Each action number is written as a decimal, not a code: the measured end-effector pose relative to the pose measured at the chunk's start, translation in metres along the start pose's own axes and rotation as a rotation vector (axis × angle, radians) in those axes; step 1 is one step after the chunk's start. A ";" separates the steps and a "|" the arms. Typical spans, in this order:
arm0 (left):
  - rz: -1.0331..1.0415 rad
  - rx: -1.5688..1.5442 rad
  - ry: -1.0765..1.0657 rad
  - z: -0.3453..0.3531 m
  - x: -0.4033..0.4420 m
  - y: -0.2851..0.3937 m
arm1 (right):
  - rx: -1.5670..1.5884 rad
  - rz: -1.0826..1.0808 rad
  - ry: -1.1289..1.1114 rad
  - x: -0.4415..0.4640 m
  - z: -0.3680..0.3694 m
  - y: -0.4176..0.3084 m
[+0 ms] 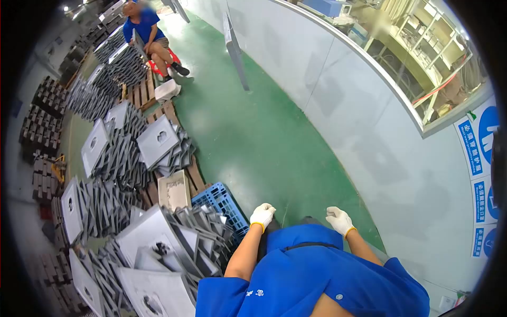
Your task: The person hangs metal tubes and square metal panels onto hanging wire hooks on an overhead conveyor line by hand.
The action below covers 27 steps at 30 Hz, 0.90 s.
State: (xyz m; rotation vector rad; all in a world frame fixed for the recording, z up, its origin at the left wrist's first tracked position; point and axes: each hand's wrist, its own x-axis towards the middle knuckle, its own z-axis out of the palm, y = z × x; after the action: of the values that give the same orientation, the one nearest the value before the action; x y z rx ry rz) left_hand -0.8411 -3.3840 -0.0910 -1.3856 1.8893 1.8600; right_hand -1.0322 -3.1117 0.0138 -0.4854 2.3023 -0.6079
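My left hand, in a white glove with a yellow cuff, is in front of my body with its fingers curled together and no object visible in it. Beside it stands a blue plastic crate. On the other side, my right hand wears a matching glove; its fingers are also bent inward around nothing that I can see. It is apart from the light wall. Stacked grey metal panels with cut-out holes lie to the left of my left arm, out of its touch.
More metal panels are piled on wooden pallets along the left. A cream tray sits among them. A seated co-worker holds a panel. Flat grey parts hang above the green floor. A windowed wall borders the right.
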 end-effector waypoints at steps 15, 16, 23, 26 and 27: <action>-0.182 -0.251 -0.068 -0.135 0.214 -0.009 | -0.316 0.486 -0.435 0.038 0.049 0.164; -0.147 -0.238 0.022 -0.145 0.218 0.013 | -0.292 0.496 -0.433 0.045 0.057 0.152; 0.009 -0.125 0.083 -0.190 0.274 0.109 | -0.160 0.506 -0.394 0.112 0.097 0.069; 0.069 -0.109 -0.062 -0.186 0.298 0.142 | -0.103 0.540 -0.358 0.128 0.117 0.046; 0.061 -0.069 -0.122 -0.182 0.306 0.152 | -0.095 0.543 -0.339 0.134 0.121 0.038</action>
State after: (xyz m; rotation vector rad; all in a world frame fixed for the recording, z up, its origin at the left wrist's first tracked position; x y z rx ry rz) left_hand -1.0283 -3.7181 -0.1466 -1.2153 1.8448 2.0068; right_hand -1.0450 -3.1821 -0.1567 0.0100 2.0155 -0.1355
